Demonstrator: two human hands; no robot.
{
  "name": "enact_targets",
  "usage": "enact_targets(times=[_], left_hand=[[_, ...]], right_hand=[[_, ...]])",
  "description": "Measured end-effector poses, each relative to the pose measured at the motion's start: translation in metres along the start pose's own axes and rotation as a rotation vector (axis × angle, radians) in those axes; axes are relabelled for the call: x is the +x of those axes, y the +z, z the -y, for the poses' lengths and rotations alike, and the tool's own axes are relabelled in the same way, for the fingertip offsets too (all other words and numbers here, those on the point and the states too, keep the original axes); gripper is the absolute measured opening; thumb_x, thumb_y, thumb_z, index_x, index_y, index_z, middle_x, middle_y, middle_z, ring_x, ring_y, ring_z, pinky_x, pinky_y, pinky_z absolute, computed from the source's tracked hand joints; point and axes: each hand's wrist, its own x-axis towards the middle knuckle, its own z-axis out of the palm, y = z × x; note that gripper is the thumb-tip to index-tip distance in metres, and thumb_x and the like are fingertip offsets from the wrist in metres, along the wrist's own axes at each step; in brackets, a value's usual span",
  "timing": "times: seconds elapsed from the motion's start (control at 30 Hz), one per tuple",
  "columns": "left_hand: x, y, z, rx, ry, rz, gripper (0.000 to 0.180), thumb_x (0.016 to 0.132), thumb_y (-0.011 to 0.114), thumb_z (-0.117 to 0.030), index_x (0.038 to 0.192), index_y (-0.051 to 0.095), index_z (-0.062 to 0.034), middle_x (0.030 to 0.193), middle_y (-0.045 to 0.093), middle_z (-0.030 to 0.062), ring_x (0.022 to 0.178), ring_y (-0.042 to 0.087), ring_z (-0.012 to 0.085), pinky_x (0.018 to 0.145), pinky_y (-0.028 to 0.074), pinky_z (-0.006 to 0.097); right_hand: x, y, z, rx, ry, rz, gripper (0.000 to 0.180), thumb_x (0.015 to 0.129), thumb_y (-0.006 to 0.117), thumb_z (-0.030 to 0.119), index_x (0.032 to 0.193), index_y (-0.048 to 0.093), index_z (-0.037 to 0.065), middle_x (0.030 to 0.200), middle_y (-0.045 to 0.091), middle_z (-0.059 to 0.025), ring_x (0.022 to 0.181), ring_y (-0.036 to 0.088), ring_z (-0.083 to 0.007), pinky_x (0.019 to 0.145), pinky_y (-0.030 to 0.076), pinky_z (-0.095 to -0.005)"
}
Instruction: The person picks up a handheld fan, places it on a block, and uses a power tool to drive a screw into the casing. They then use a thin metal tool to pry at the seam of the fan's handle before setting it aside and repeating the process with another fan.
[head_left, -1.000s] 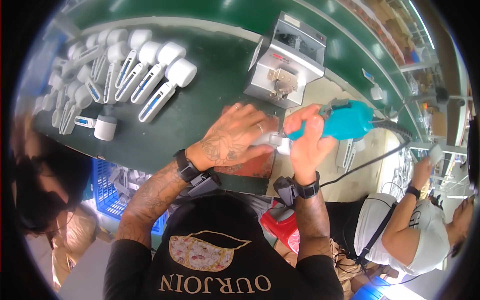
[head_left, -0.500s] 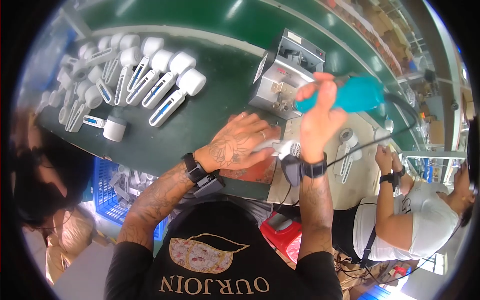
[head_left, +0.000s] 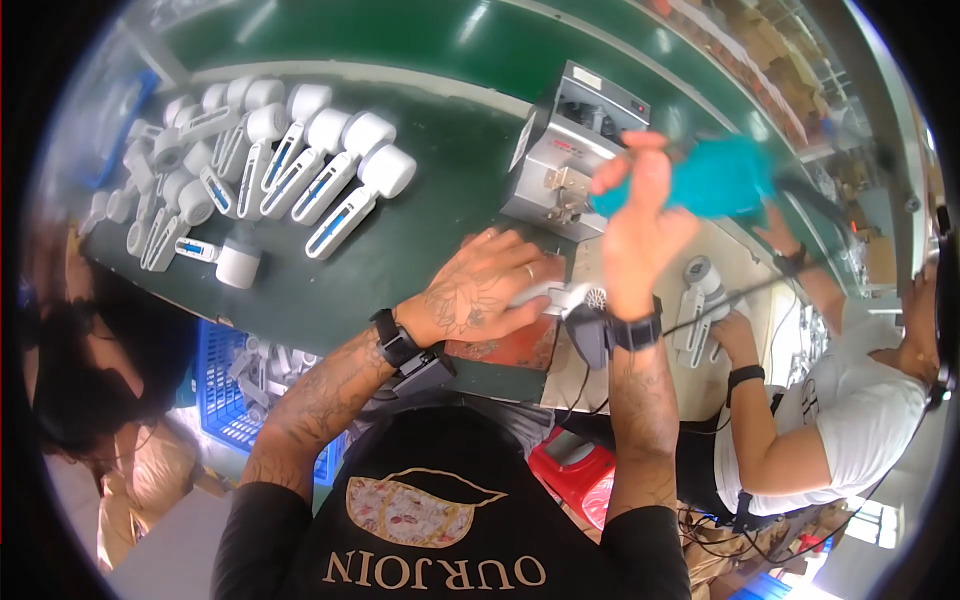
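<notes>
My right hand [head_left: 645, 225] is wrapped round a teal electric screwdriver [head_left: 720, 182], slightly smeared by motion. Its narrow end points left, toward the front of a grey metal screw feeder [head_left: 560, 160]; whether the bit touches it cannot be told. My left hand [head_left: 490, 285] holds down a white handheld fan [head_left: 572, 300] over a reddish-brown mat [head_left: 505, 348] on the green bench. Most of this fan is hidden under my fingers; its grille end shows beside my right wrist.
Several white handheld fans [head_left: 330, 140] lie in rows at the left of the bench [head_left: 440, 170]. Below the edge stands a blue crate [head_left: 225, 410] of white parts. To the right, a co-worker's hand [head_left: 735, 335] is beside another fan [head_left: 697, 310]. A dark cable [head_left: 740, 295] hangs nearby.
My right hand keeps the screwdriver at the feeder with only a slight shift. My left hand stays on the fan. The co-worker's hands have moved apart, one now close to a fan.
</notes>
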Motion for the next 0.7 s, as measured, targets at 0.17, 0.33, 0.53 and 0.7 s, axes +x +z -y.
enact_targets(times=[0.17, 0.33, 0.53, 0.7], left_hand=[[0.003, 0.003, -0.001, -0.025, -0.009, 0.020, 0.040, 0.083, 0.065, -0.026, 0.121, 0.063, -0.0114, 0.105, 0.060, 0.0057, 0.100, 0.055, 0.0265, 0.088, 0.045, 0.043], [0.001, 0.002, -0.003, -0.023, -0.013, 0.028, 0.036, 0.085, 0.066, -0.024, 0.120, 0.067, -0.0141, 0.111, 0.065, 0.0034, 0.101, 0.057, 0.0243, 0.089, 0.044, 0.042], [0.001, 0.000, 0.000, -0.048, -0.059, 0.074, 0.037, 0.087, 0.067, -0.025, 0.122, 0.066, -0.0132, 0.114, 0.064, 0.0041, 0.102, 0.056, 0.0252, 0.091, 0.044, 0.042], [0.002, 0.003, 0.006, -0.059, -0.027, 0.089, 0.042, 0.089, 0.069, -0.027, 0.128, 0.063, -0.0129, 0.119, 0.062, 0.0056, 0.104, 0.055, 0.0265, 0.093, 0.043, 0.044]], right_hand=[[0.004, -0.001, -0.034, 0.031, 0.012, 0.016, 0.027, 0.104, 0.056, 0.026, 0.097, 0.059, -0.001, 0.069, 0.058, -0.0049, 0.063, 0.058, -0.0140, 0.059, 0.045, -0.0281], [-0.007, -0.003, -0.032, 0.052, 0.086, 0.017, 0.029, 0.104, 0.054, 0.027, 0.097, 0.059, -0.001, 0.069, 0.058, -0.0047, 0.061, 0.057, -0.0145, 0.057, 0.045, -0.0290], [-0.051, -0.037, 0.009, 0.107, 0.220, 0.016, 0.037, 0.104, 0.055, 0.035, 0.104, 0.056, -0.002, 0.069, 0.055, -0.0063, 0.062, 0.055, -0.0165, 0.058, 0.045, -0.0318], [-0.077, -0.052, 0.017, 0.136, 0.212, 0.069, 0.047, 0.101, 0.058, 0.042, 0.109, 0.051, -0.004, 0.070, 0.053, -0.0087, 0.063, 0.054, -0.0192, 0.061, 0.046, -0.0345]])
